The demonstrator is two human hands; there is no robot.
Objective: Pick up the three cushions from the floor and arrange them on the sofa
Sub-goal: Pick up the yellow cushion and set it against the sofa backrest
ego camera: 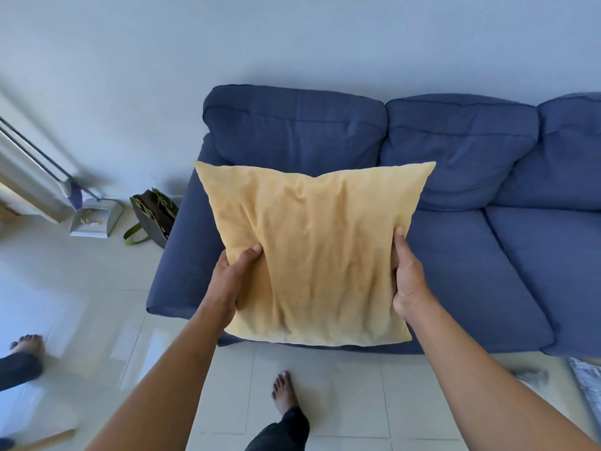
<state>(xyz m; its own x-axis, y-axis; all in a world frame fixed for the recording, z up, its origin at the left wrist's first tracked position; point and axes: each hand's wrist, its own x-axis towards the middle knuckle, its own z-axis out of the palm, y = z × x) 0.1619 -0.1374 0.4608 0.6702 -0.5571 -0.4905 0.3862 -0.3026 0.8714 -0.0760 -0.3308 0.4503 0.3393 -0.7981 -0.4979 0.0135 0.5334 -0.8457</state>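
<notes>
A: What is the person holding?

B: A yellow cushion. The left hand grips its left edge, thumb on the front and the other fingers hidden behind. The right hand grips the right edge the same way. Both hands are closed tight on it

A: Where is the cushion?

B: Up in the air, in front of the left end of the blue sofa, above the near seat edge. It hides part of the seat and the arm

A: What else is around?

B: On the far left a dustpan stands by the wall, and a dark bag with green straps touches the sofa's side. A bare foot is on the near white floor, and another foot is far off to the left
</notes>
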